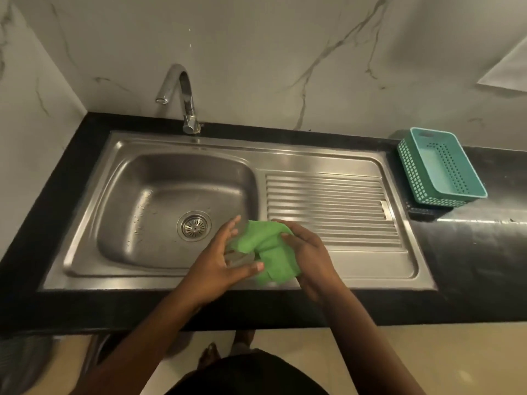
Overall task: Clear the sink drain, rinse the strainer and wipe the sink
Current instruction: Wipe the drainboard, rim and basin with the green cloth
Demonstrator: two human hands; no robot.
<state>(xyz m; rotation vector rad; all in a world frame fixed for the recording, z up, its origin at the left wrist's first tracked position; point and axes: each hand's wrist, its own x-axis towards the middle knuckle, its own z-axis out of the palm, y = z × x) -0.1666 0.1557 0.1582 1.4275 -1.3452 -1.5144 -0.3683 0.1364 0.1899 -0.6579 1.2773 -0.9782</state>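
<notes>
A steel sink (119,195) is set in a black counter, and its round strainer (194,226) sits in the drain. Water drops dot the basin floor. A green cloth (266,249) hangs crumpled above the sink's front right corner. My right hand (306,249) grips the cloth from the right, fingers curled round it. My left hand (221,258) is at the cloth's left side with fingers spread, its thumb lying near the cloth's lower edge. The chrome tap (182,92) stands behind the basin, with no water running.
A ribbed drainboard (330,206) lies right of the basin. A teal perforated basket (440,166) stands on the black counter (470,252) at the far right. Marble walls close the back and left. A bin (25,363) stands on the floor at lower left.
</notes>
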